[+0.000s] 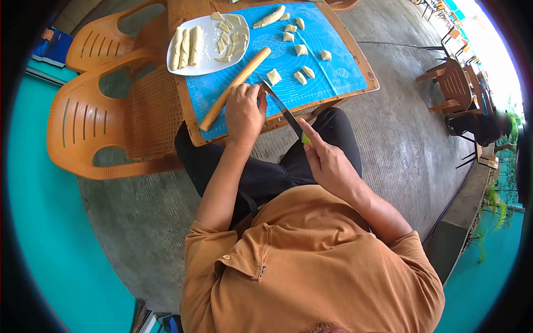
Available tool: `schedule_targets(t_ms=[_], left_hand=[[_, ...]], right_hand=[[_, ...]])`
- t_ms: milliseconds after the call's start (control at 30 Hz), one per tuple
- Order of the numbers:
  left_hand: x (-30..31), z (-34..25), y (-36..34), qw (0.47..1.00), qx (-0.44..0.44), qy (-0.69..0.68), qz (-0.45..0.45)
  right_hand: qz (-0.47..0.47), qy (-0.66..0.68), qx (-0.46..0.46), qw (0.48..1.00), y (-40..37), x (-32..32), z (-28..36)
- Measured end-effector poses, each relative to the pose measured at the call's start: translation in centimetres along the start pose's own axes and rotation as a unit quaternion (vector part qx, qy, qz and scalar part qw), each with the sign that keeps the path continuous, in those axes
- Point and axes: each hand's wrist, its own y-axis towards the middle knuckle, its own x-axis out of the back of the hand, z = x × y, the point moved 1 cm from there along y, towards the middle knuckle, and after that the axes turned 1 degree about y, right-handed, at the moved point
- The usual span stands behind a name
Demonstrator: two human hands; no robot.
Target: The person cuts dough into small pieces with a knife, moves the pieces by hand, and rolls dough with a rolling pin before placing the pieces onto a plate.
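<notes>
My right hand (pixel 333 169) grips a knife (pixel 285 112) by its green handle, with the blade pointing up and left over the near edge of a blue mat (pixel 344 61). My left hand (pixel 244 114) is closed beside the blade near its tip; what its fingers hold, if anything, is hidden. Next to that hand, a wooden rolling pin (pixel 236 86) lies slanted across the mat. A cut piece of dough (pixel 273 77) sits just beyond the knife tip. Several more small pieces are scattered to the right, and a dough roll (pixel 269 17) lies at the far side.
A white plate (pixel 211 67) at the left of the mat bears three dough rolls (pixel 185 47) and several flat dough pieces (pixel 236 40). The wooden table (pixel 363 62) ends just before my knees. Orange plastic chairs (pixel 100 122) stand on the left.
</notes>
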Motion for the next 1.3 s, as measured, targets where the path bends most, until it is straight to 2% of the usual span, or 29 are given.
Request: schedule_targets(t_ms=[833, 933, 1000, 1100, 1133, 1233, 1300], left_hand=[[-0.1, 0.1, -0.1, 1.0, -0.006, 0.002, 0.015], [-0.4, 0.1, -0.1, 1.0, -0.009, 0.001, 0.008], [-0.4, 0.1, -0.1, 1.0, -0.011, 0.007, 0.001], [-0.4, 0.2, -0.1, 1.0, -0.013, -0.005, -0.011], [-0.4, 0.1, -0.1, 1.0, -0.009, -0.005, -0.013], [-0.3, 0.0, -0.3, 1.0, -0.01, 0.006, -0.011], [-0.4, 0.0, -0.2, 1.0, -0.008, 0.007, -0.007]], right_hand=[[0.012, -0.054, -0.025, 0.998, -0.1, -1.4, -0.1], [0.02, -0.085, -0.025, 0.996, -0.1, -1.3, -0.1], [0.049, -0.189, -0.016, 0.981, -0.3, -1.7, -0.1], [0.066, -0.217, -0.033, 0.973, -0.2, -1.8, 0.1], [0.069, -0.214, -0.027, 0.974, -0.1, -1.8, 0.0], [0.011, -0.023, -0.015, 1.0, 0.2, -1.0, -1.7], [0.002, 0.026, -0.01, 1.0, 0.4, -0.5, -2.3]])
